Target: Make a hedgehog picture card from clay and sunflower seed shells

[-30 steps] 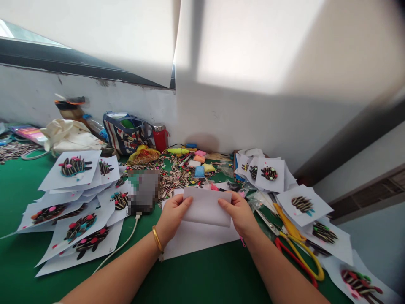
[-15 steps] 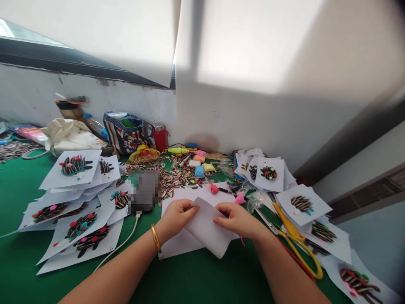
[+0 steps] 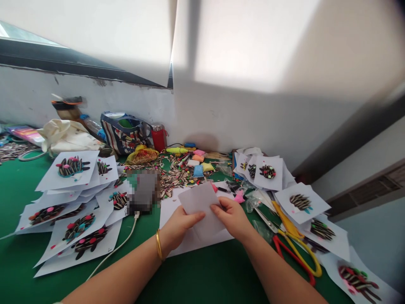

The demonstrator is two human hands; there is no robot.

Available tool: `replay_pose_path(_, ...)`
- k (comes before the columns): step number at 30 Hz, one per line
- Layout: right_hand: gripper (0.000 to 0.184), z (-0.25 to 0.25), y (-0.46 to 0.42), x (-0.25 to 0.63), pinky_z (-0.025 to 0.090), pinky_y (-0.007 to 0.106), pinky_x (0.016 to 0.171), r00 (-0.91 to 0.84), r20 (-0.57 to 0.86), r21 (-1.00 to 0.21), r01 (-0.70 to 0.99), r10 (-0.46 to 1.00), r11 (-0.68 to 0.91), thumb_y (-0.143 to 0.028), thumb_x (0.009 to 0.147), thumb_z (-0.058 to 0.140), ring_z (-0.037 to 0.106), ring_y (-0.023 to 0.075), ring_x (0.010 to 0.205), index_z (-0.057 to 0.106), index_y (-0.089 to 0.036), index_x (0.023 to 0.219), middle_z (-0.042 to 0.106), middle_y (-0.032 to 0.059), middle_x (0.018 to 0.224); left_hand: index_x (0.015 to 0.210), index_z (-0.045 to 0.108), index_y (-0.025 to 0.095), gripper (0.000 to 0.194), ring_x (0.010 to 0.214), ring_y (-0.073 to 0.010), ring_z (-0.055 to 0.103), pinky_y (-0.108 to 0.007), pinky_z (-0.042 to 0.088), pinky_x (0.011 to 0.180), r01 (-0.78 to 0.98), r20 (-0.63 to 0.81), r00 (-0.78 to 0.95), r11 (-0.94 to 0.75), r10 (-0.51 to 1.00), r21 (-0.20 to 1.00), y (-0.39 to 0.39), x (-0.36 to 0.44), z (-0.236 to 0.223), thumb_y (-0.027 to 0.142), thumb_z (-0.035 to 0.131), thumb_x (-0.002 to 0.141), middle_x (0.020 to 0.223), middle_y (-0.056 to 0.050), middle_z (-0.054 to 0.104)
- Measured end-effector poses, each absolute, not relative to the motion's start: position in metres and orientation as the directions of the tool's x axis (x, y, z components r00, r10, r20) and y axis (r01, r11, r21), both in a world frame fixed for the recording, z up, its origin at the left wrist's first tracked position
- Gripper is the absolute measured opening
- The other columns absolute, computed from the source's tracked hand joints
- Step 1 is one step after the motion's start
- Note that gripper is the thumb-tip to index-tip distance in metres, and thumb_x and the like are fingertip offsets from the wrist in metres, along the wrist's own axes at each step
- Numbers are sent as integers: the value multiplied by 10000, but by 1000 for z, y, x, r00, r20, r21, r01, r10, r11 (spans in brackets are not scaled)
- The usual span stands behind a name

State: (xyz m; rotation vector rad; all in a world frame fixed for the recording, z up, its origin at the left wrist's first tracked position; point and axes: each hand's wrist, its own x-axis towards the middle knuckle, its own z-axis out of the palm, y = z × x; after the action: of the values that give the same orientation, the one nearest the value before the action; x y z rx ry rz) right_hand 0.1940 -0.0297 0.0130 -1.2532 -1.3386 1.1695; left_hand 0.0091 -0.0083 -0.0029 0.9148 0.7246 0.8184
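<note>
We see a small piece of white paper [image 3: 196, 200], its visible face plain, its outline roughly rectangular. We hold it between left hand [image 3: 181, 227] and right hand [image 3: 232, 216], turned askew, its top corner pointing away from us, over the larger white sheet [image 3: 171, 207] on the green worktop [image 3: 211, 276].

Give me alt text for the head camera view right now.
Left hand and right hand hold a piece of white paper over a green table, with seed-decorated sheets on both sides and scissors at right.
</note>
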Motion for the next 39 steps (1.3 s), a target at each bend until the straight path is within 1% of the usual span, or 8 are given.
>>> replay_pose_path(6, 234, 10, -27, 197, 474, 299, 677, -10, 45, -995, 87, 999, 45, -425, 782, 664, 610, 213, 790, 723, -231, 898, 699, 18, 868, 956, 718, 132, 378, 816, -209, 638, -311, 496, 737, -241, -149, 400, 260, 904, 935, 3, 3, -2, 360, 804, 667, 936, -101, 722)
replay_pose_path(10, 288, 5, -21, 203, 476, 307, 677, 13, -6, -1000, 28, 1000, -6, -462, 768, 682, 618, 216, 783, 714, -224, 927, 703, 27, 878, 806, 720, 126, 322, 620, -127, 548, -248, 425, 590, -199, -154, 332, 228, 931, 953, 7, 0, -1, 420, 771, 686, 722, -46, 666)
replay_pose_path(14, 316, 3, -20, 203, 484, 327, 718, 15, -18, -1000, 11, 1000, -18, -475, 765, 686, 625, 234, 829, 705, -207, 931, 703, 40, 903, 706, 706, 123, 308, 560, -106, 482, -233, 383, 547, -139, -109, 264, 150, 958, 979, 8, -2, 2, 416, 786, 657, 606, -12, 602)
replay_pose_path(21, 332, 0, -23, 193, 487, 321, 701, -43, -56, -998, 3, 997, -56, -462, 752, 688, 624, 226, 806, 698, -191, 944, 708, 42, 903, 987, 712, 164, 390, 834, -211, 622, -320, 497, 750, -251, -89, 297, 168, 951, 953, 7, -3, 3, 370, 797, 666, 921, -66, 713)
replay_pose_path(25, 307, 2, -23, 193, 476, 303, 697, -59, -43, -999, 21, 997, -42, -432, 762, 677, 618, 213, 802, 699, -190, 949, 701, 33, 892, 920, 731, 154, 334, 746, -176, 598, -277, 481, 683, -220, -37, 193, 80, 981, 972, 8, -4, -1, 406, 768, 704, 812, -44, 698)
replay_pose_path(28, 288, 1, -23, 193, 470, 294, 688, -54, -53, -999, 10, 997, -53, -419, 766, 666, 614, 206, 794, 694, -194, 944, 695, 27, 885, 901, 727, 155, 324, 665, -143, 565, -249, 459, 625, -230, -15, 187, 58, 982, 972, 10, -5, -3, 446, 713, 760, 708, -20, 655)
replay_pose_path(33, 250, -2, -24, 191, 455, 270, 637, -85, -74, -997, 24, 994, -72, -394, 767, 657, 596, 181, 729, 682, -191, 911, 683, 15, 834, 907, 678, 174, 290, 710, -129, 573, -238, 471, 666, -293, 43, 117, -7, 992, 956, 17, -7, -5, 361, 773, 708, 798, -12, 653)
replay_pose_path(39, 248, 1, -24, 191, 450, 260, 642, -98, -65, -997, 45, 993, -61, -390, 766, 657, 590, 172, 726, 681, -183, 901, 684, 16, 836, 818, 660, 167, 301, 580, -85, 483, -187, 397, 537, -293, 38, 4, -35, 999, 955, 21, -10, -8, 463, 690, 776, 648, 24, 566)
